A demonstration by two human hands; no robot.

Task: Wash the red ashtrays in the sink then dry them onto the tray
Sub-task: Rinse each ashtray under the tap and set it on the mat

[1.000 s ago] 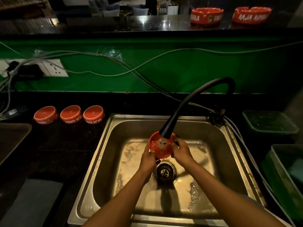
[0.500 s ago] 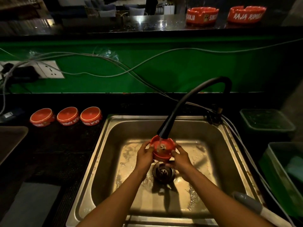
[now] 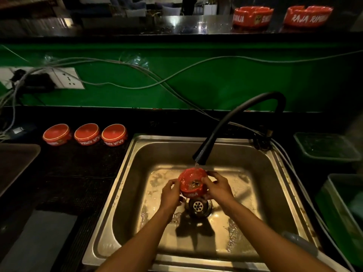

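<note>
A red ashtray (image 3: 191,183) is held over the drain of the steel sink (image 3: 137,173), under water running from the black tap (image 3: 200,157). My left hand (image 3: 170,193) grips its left side and my right hand (image 3: 217,188) grips its right side. The ashtray is tilted with its hollow facing me. Three more red ashtrays (image 3: 87,134) stand in a row on the dark counter left of the sink. A dark tray (image 3: 13,163) lies at the far left edge.
Two red ashtrays (image 3: 253,16) sit on the raised bar top at the back right. Green bins (image 3: 324,148) stand right of the sink. Cables run along the green wall to a socket (image 3: 66,78). A grey cloth (image 3: 39,242) lies on the counter at front left.
The ashtray has come down a little from the spout and tipped its hollow more towards me. Both hands shifted round its sides.
</note>
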